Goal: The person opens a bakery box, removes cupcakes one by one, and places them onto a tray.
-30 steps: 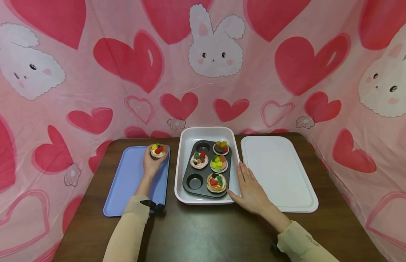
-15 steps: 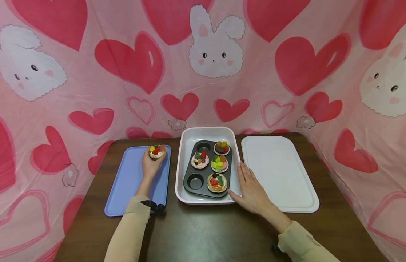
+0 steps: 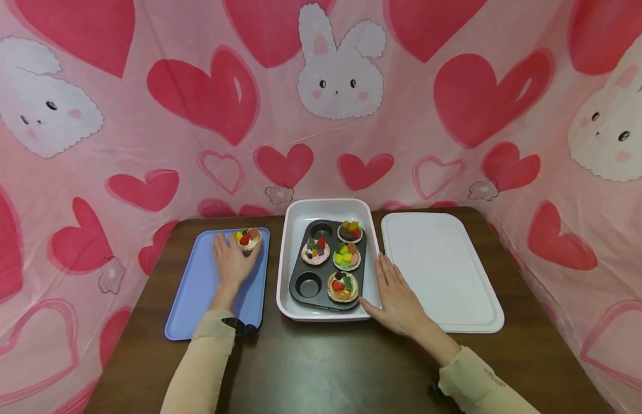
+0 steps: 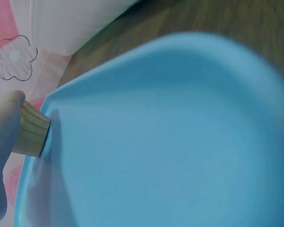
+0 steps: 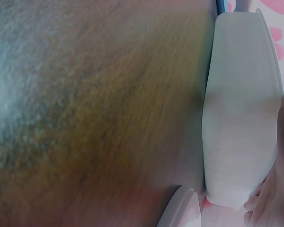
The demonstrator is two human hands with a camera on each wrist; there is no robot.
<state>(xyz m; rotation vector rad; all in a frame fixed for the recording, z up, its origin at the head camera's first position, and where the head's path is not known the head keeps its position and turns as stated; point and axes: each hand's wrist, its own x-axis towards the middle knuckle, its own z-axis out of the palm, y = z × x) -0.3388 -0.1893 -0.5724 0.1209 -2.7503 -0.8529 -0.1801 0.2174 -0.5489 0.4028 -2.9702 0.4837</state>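
A toy fruit tart [image 3: 248,238] stands at the far end of the blue tray [image 3: 197,299]. Around its left and near sides is my left hand [image 3: 233,261], fingers spread away from it, thumb close to its right side. In the left wrist view the tart's pale fluted base [image 4: 33,135] sits at the tray's edge beside the thumb [image 4: 2,127]. My right hand [image 3: 398,299] lies flat along the right rim of the deep white tub [image 3: 282,264], fingers straight. Inside the tub is a dark muffin tin [image 3: 321,274].
Several fruit tarts, including a pink one [image 3: 315,252] and a chocolate one [image 3: 350,232], fill cups of the tin. Its far-left cup [image 3: 321,230] and near-left cup [image 3: 308,284] hold nothing. A flat white tray [image 3: 440,270] lies right of the tub. A pink heart-print cloth [image 3: 336,138] hangs behind the table.
The tart moved slightly left and was set down on the blue tray. The left hand's fingers have let go of it and opened outward. The right hand has stayed put.
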